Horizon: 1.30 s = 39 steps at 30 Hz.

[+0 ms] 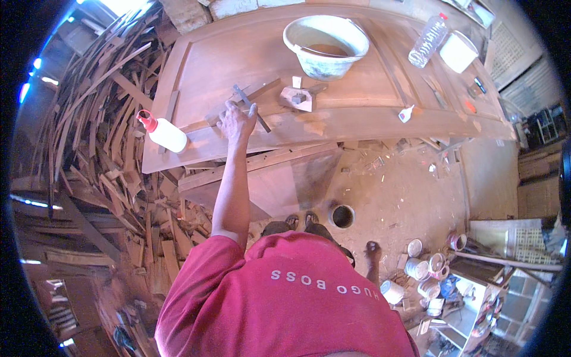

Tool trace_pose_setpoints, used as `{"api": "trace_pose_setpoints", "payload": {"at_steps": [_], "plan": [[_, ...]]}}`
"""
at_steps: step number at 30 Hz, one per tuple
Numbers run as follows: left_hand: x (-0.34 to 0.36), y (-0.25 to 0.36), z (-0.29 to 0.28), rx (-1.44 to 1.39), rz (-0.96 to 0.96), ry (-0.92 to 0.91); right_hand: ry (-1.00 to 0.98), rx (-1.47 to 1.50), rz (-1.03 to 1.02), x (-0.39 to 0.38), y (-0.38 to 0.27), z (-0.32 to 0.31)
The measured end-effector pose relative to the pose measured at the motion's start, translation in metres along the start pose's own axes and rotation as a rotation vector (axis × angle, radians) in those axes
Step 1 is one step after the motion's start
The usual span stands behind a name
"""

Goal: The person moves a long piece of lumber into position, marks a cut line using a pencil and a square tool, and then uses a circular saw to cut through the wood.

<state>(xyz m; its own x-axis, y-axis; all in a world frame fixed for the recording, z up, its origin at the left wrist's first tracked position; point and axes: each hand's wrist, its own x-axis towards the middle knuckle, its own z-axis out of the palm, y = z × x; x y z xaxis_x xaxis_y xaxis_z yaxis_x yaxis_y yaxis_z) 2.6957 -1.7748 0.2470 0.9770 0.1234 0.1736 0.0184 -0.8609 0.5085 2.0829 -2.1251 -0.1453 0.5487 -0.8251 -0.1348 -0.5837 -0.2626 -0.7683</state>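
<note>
My left hand [237, 122] reaches over the near edge of a large brown wooden panel [380, 125]. Its fingers and thumb are closed about a dark narrow strip [260, 121], which lies slantwise across a longer wooden strip [264, 89]. To the right of them, a small block [297, 99] sits on a pale scrap [306, 107]. A white squeeze bottle with a red top [169, 136] stands left of this hand. Low at my side hangs my right hand [373, 246], away from the panel; it is small and dark, and its fingers cannot be made out.
A whitish bucket [330, 66], a clear plastic bottle [428, 41] and a white tub [458, 52] stand on the panel. Near its right end lies a chisel-like tool [437, 94]. Wood offcuts [116, 149] pile up at the left. Several containers [417, 269] crowd the floor at the right.
</note>
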Motion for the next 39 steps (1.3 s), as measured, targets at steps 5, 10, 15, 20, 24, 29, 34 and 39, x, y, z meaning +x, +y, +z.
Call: {"api": "trace_pose_setpoints", "payload": {"at_steps": [5,10,15,20,24,29,34,39], "plan": [[0.033,-0.041,0.02,-0.479,-0.238,0.097,-0.483,-0.268,0.005,-0.029,-0.03,0.04],[0.035,-0.068,0.003,-0.325,-0.074,0.429,-0.58,-0.177,-0.27,-0.015,-0.055,0.041],[-0.084,-0.048,-0.079,-0.609,0.105,0.298,-0.711,-0.113,-0.277,-0.003,-0.148,0.037],[-0.225,-0.062,-0.149,-0.864,0.062,0.21,-0.717,0.085,-0.854,0.014,-0.285,0.091],[-0.323,-0.097,-0.166,-1.399,-0.241,0.223,-1.14,0.248,-0.497,-0.036,-0.413,0.119],[-0.435,-0.133,-0.202,-1.619,-0.432,0.457,-1.438,0.309,-0.833,-0.155,-0.487,0.11],[-0.55,-0.177,-0.227,-1.5,-0.513,0.847,-2.172,0.182,-0.377,-0.326,-0.468,0.043],[-0.665,-0.216,-0.244,-1.481,-0.536,0.997,-2.406,0.005,-0.693,-0.437,-0.428,-0.02]]}}
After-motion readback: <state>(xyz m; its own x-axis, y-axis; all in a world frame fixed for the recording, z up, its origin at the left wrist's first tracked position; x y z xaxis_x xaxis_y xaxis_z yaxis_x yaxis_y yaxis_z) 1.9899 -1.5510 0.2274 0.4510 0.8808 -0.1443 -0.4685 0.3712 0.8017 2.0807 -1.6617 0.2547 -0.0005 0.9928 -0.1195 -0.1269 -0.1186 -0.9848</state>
